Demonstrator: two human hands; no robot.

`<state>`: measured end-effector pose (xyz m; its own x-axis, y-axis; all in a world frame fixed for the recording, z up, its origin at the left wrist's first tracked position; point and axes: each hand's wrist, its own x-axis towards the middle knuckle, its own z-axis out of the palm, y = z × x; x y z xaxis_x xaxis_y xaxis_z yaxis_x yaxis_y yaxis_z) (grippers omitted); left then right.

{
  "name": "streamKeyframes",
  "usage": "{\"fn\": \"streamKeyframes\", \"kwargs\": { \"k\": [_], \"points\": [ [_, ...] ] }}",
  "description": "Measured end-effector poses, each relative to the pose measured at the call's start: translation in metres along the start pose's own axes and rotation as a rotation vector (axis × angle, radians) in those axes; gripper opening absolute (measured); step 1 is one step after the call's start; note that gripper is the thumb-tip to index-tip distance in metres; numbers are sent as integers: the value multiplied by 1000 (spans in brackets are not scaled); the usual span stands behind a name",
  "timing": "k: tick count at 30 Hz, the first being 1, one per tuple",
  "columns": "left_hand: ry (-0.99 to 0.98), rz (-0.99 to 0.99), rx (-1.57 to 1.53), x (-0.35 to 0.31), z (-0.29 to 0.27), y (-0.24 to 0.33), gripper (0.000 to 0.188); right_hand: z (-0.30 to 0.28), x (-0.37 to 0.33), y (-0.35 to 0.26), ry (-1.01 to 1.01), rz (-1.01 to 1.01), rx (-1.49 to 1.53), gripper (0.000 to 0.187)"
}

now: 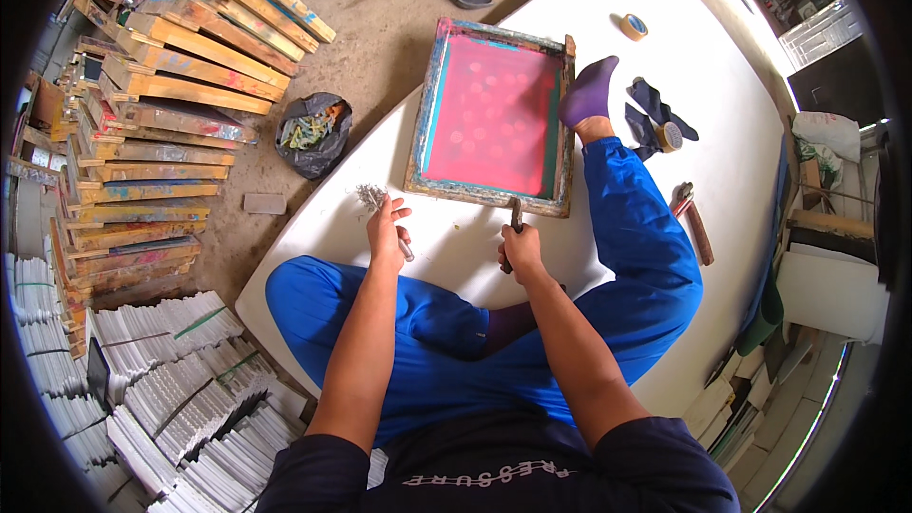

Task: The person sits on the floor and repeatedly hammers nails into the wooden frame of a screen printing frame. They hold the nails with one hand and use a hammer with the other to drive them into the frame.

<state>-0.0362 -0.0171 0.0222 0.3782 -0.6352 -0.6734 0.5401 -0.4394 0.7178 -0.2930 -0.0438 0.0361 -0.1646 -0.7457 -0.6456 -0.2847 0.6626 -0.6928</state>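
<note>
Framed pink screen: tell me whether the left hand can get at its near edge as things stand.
Probably yes: the left hand is close to the framed pink screen's near left corner, with nothing visible between them. Its grip holds a slim metallic object, which may hinder grasping.

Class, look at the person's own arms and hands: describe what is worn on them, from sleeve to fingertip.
The left sleeve and right sleeve are short, near-black fabric. Below them, the forearms are bare. The left hand and right hand are ungloved; no watch or bracelet shows.
</note>
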Motion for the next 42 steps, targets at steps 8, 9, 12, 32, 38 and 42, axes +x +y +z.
{"fn": "streamKeyframes", "kwargs": {
  "k": [8,9,12,32,38,42],
  "points": [
    [0,3,1,-4,-2,-2,46,-9,3,26,-265,-9,439,21],
    [-29,39,68,-7,-2,-3,44,-11,-2,25,-301,-16,439,22],
    [-144,141,283,-13,2,-8,36,-6,-17,18,-391,-47,330,21],
    [-217,484,402,-20,5,-25,18,46,-51,-29,-823,27,129,41],
    [93,402,234,-1,-7,-9,13,29,-49,-29,-642,127,189,47],
    [263,251,173,8,-15,8,25,0,-33,-25,-440,139,244,45]
  ]
}}
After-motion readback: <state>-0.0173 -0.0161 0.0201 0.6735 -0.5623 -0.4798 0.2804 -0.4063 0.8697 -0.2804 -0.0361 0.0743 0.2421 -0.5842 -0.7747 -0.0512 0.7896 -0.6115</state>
